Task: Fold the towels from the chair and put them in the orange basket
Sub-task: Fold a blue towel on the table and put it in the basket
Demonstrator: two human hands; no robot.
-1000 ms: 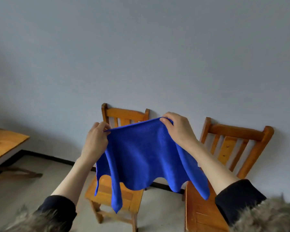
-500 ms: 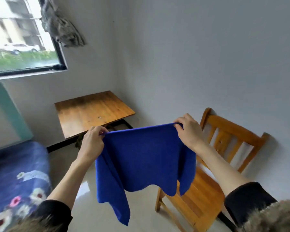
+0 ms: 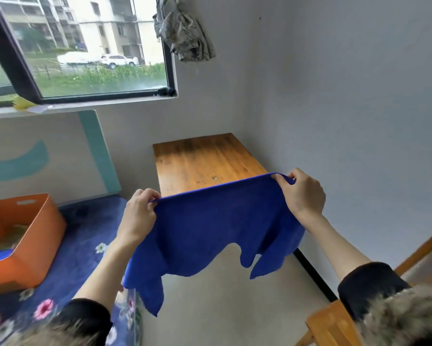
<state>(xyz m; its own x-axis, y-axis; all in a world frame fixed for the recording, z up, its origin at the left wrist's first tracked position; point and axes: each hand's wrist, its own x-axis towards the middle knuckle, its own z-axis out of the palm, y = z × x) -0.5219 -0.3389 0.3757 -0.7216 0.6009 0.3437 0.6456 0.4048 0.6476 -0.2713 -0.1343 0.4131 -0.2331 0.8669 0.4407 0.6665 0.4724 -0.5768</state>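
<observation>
At the bottom edge, two dark sleeves with fur-trimmed cuffs frame the view, and bare forearms reach forward from them. At the lower right corner a piece of the wooden chair (image 3: pixel 334 325) shows, its seat edge and a slanted rail just beside the right sleeve. The left hand (image 3: pixel 137 216) and the right hand (image 3: pixel 303 193) hold a blue towel (image 3: pixel 217 228) up in the air between them, stretched by its top edge. The left hand's fingers (image 3: pixel 145 194) are curled over and pinching the towel's upper left corner; the right hand's fingers (image 3: pixel 283 182) are curled round and pinching the upper right corner. The top edge runs fairly taut and slopes upward toward the right hand. Below it the cloth hangs loose in uneven folds, with one long point drooping under the left forearm and a notch near the lower right; it touches nothing else.

To the lower left lies a bed (image 3: pixel 82 248) with a dark blue flowered cover. On it, well left of the towel, sits the orange basket (image 3: pixel 32 243), open-topped, with a slot handle in its far wall and something blue lying inside. Beyond the towel stands a wooden tabletop (image 3: pixel 200 158) pushed into the corner of the grey walls. Above, a dark-framed window (image 3: pixel 85 46) looks out on grass, cars and buildings, and a crumpled grey cloth (image 3: pixel 185 31) hangs beside its upper right corner.
</observation>
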